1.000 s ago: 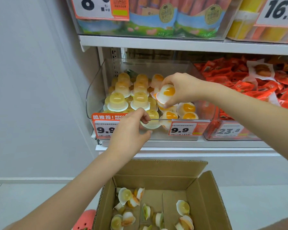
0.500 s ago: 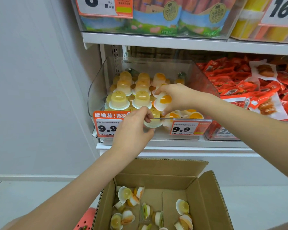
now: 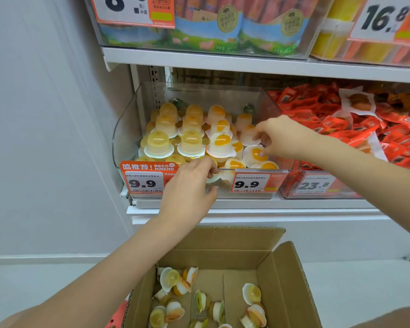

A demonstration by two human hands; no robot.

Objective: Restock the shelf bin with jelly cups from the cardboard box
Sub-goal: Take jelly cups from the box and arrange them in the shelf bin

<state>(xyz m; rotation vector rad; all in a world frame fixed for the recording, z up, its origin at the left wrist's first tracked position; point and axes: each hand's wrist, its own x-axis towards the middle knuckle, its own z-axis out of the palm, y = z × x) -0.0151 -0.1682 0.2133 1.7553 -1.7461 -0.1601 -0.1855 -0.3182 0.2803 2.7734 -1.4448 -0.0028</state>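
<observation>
A clear shelf bin point(image 3: 126, 138) holds rows of jelly cups, yellow ones point(image 3: 158, 144) on the left and white ones with orange centres point(image 3: 221, 144) on the right. My left hand point(image 3: 189, 185) grips the bin's front rim, fingers hooked over it and thumb below. My right hand point(image 3: 284, 138) reaches into the bin's right side with loosely spread fingers; its fingertips touch a tilted orange-centred cup point(image 3: 255, 156) and hold nothing. Below, the open cardboard box point(image 3: 282, 268) has several loose jelly cups point(image 3: 171, 278) on its bottom.
Price tags reading 9.9 point(image 3: 145, 183) hang on the bin front. A bin of red snack packets point(image 3: 341, 119) sits right beside it. The shelf above point(image 3: 223, 60) carries sausage packs. A white wall point(image 3: 45, 138) stands at the left. A red object point(image 3: 116, 316) shows beside the box.
My right hand set down the orange-centred cup it held on the front pile and moved right. My left hand stayed on the bin's front rim.
</observation>
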